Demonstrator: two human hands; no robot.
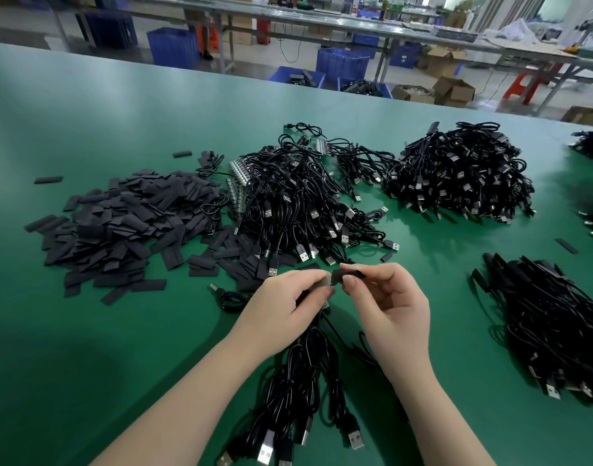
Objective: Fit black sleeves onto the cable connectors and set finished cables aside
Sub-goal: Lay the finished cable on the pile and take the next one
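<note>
Reaching forward from the bottom edge, both forearms meet above the green table (86,122). The left hand (285,302) pinches a light-coloured connector (325,281) between thumb and curled fingers, its cable (300,364) hanging down toward the person. The right hand (389,297) pinches a black sleeve (347,274) at the connector's tip. No writing can be read. A sleeve pile (126,223) lies left, cable heaps (305,196) behind.
</note>
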